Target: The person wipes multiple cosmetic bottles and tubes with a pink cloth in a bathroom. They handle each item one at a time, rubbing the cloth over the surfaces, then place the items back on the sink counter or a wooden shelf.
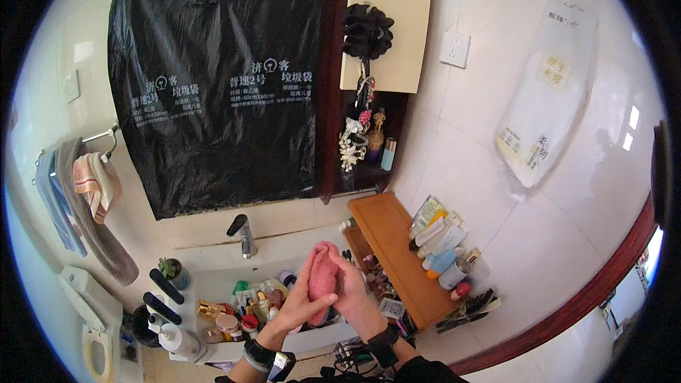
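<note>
Dark bands (pixel 259 354) circle both wrists at the lower edge, where the forearms come in. Ahead of them, the left hand (pixel 301 298) and the right hand (pixel 358 298) are both grasping one pink cloth (pixel 324 276), palms turned toward each other with the folded bundle squeezed between. Its long axis runs away from the person, almost straight up the view; the narrower, rounded end points toward the faucet wall and the other toward the wrists. It is held above the white sink (pixel 273 268), just right of the dark-handled faucet (pixel 246 237) as seen from here. Jars and bottles (pixel 227 323) crowd the sink to the left of the hands, beside a pump bottle (pixel 181 340) and a potted plant (pixel 170 268). On the right, an orange-brown board (pixel 404 262) bears a row of tubes and bottles along its wall side. Black plastic sheeting (pixel 213 149) covers much of the wall ahead. Towels (pixel 103 234) hang at the left above a toilet (pixel 98 351), and a pale plastic package (pixel 546 99) hangs on the tiled right wall.
</note>
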`<act>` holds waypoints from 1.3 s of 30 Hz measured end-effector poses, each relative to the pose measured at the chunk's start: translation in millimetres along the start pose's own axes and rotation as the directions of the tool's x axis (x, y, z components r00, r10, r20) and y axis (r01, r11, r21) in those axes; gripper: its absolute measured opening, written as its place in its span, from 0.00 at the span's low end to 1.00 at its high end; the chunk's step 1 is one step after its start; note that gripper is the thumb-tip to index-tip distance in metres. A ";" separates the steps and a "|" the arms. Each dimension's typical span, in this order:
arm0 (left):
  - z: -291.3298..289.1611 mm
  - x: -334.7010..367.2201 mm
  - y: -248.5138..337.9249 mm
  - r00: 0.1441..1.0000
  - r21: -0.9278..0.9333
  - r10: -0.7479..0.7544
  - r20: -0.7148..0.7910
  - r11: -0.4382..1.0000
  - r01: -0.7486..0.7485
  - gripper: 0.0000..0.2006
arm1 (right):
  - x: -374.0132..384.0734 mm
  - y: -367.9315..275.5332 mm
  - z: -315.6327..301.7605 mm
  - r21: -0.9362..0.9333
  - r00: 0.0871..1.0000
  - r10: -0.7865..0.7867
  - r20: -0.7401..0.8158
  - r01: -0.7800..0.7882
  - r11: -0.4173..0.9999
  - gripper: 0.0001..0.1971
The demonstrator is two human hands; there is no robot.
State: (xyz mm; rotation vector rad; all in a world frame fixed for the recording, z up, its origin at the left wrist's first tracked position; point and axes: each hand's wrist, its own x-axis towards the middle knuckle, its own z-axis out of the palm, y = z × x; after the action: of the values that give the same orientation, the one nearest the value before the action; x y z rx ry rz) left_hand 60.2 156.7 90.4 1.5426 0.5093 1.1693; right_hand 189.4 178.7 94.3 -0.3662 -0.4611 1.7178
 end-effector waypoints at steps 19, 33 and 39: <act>-15.7 29.4 51.0 0.946 -0.364 0.013 -0.323 0.921 -0.137 0.24 | -5.1 -56.0 33.0 0.099 0.962 0.131 0.241 -0.159 0.982 0.30; -18.7 60.5 83.7 0.956 -0.482 0.089 -0.278 0.848 -0.219 0.27 | 11.4 -75.0 67.2 0.050 0.960 -0.090 0.266 0.079 0.996 0.25; -25.8 82.1 98.4 0.974 -0.575 0.139 -0.180 0.789 -0.219 0.27 | 18.6 -84.3 82.8 0.060 0.943 -0.236 0.234 0.229 0.972 0.25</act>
State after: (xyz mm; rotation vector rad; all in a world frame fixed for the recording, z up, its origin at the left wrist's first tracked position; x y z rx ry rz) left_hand 47.8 203.7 211.7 0.9839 0.0504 1.4156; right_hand 217.8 202.1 208.1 -0.0746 -0.6270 1.5416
